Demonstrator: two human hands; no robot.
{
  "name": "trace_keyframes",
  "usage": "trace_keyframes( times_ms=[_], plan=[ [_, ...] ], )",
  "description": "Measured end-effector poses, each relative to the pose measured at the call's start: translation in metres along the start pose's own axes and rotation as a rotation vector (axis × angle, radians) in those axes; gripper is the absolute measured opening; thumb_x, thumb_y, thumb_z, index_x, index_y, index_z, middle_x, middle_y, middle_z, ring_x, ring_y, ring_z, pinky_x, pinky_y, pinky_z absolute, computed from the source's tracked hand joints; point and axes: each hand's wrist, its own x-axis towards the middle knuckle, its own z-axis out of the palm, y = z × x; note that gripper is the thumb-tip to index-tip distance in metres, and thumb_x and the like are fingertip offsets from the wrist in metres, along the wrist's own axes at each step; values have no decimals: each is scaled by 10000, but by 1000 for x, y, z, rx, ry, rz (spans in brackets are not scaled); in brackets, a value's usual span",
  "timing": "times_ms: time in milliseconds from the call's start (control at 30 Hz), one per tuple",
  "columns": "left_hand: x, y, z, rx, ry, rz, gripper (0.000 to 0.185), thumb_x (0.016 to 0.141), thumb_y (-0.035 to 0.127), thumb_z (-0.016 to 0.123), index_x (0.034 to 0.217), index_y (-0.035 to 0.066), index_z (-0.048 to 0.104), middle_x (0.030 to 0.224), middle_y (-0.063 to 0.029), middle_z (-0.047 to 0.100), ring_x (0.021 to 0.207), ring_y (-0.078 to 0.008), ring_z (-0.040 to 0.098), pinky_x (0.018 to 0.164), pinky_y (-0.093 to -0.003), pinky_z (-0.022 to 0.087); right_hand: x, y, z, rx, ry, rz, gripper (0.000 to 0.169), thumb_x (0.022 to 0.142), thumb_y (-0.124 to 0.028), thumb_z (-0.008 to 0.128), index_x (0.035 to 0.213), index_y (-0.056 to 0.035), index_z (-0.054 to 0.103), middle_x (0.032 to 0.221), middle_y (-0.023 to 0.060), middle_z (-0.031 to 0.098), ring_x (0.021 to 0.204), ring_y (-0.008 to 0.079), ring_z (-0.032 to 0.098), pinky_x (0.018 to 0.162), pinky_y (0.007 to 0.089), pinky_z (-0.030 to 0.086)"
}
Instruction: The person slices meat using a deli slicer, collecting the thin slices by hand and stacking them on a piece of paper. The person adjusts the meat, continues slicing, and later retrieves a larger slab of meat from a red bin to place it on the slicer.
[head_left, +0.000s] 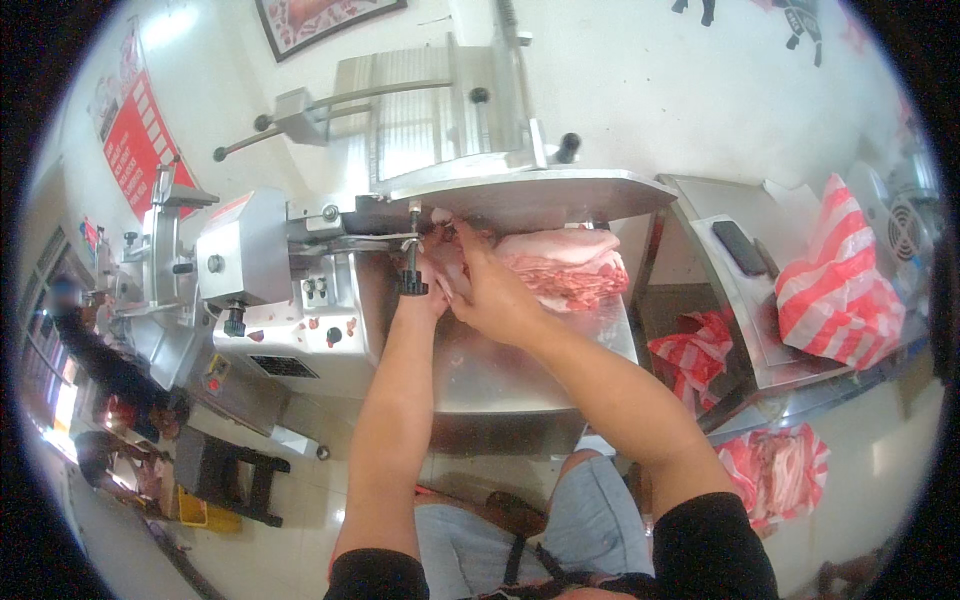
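Observation:
My two hands meet below the tilted metal plate of a meat slicer. My right hand has its index finger stretched along a piece of raw meat, with the thumb on the near side. Beside it, my left hand is at the same meat, partly behind a black adjusting knob; its fingers are mostly hidden. Just right of my right hand, a thick stack of sliced raw meat lies on the slicer's steel base.
The slicer's motor housing stands to the left, bearing meat scraps. At right, a steel table carries a phone and a red-striped plastic bag. Lower down, an open striped bag contains meat. Another person is far left.

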Motion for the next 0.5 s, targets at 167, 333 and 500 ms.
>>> trace_keyframes(
  times_ms=[167, 333, 500],
  plan=[
    [8, -6, -3, 103, 103, -13, 267, 1012, 271, 567, 1171, 74, 654, 1113, -103, 711, 996, -286, 682, 889, -428, 570, 0, 11, 7, -3, 68, -54, 832, 876, -148, 673, 1563, 27, 238, 1425, 322, 506, 1256, 464, 557, 1040, 476, 468],
    [14, -7, -17, 51, 203, -75, 273, 1016, 267, 549, 1171, 66, 648, 1092, -117, 710, 953, -280, 678, 877, -419, 566, 0, 1, -1, 39, -71, 53, 427, 931, -136, 594, 1320, 36, 556, 1164, 318, 646, 1071, 488, 630, 940, 514, 500],
    [18, -11, -18, 113, 34, 18, 212, 997, 245, 545, 1083, 63, 612, 989, -130, 674, 895, -286, 668, 866, -429, 570, -1, 1, 4, 37, -10, -20, 203, 937, -97, 567, 1065, 48, 631, 998, 312, 660, 977, 502, 629, 863, 540, 504]
  ],
)
